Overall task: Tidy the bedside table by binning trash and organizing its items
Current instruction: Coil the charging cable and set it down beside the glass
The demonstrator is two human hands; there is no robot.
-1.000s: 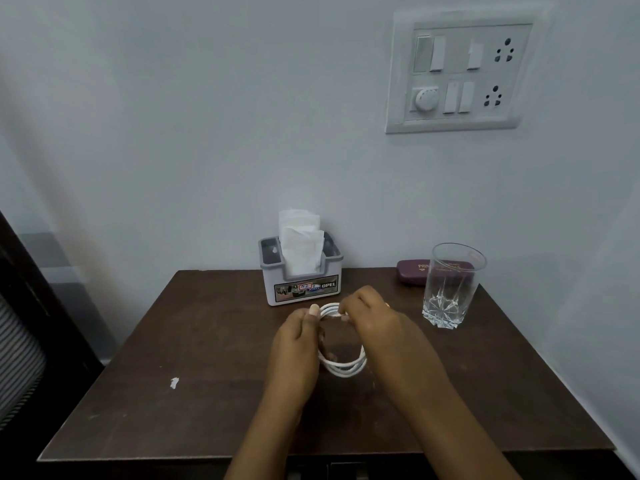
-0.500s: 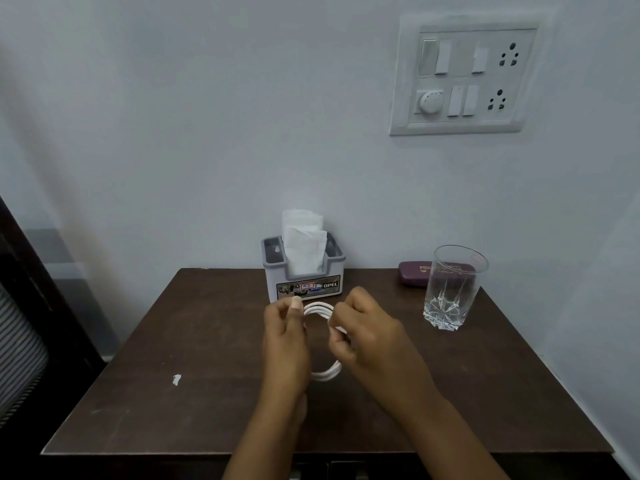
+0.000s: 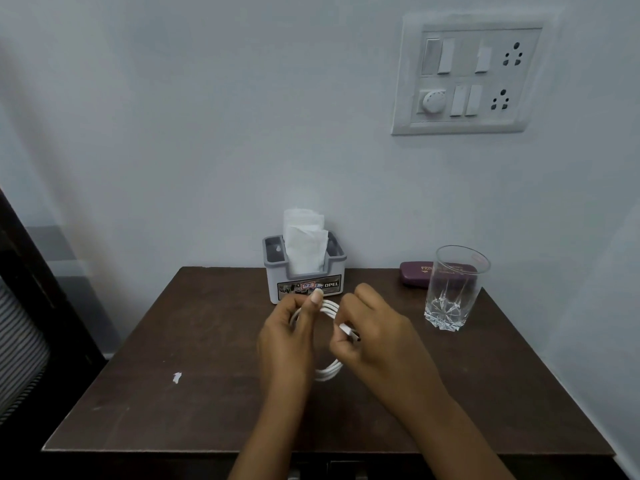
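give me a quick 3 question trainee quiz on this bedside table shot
1. True or false: the glass holds water.
2. Which hand pinches the cable's plug end? A) left B) right
3. Fill in: the scrap of paper lies to the ___ of both hands.

Key:
1. False; it looks empty.
2. B; the right hand holds the plug while the left hand keeps the coiled white cable together.
3. Left, on the table.

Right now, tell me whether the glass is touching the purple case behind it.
Cannot tell. In the head view the glass overlaps the purple case lying behind it, so no contact or gap between them shows plainly.
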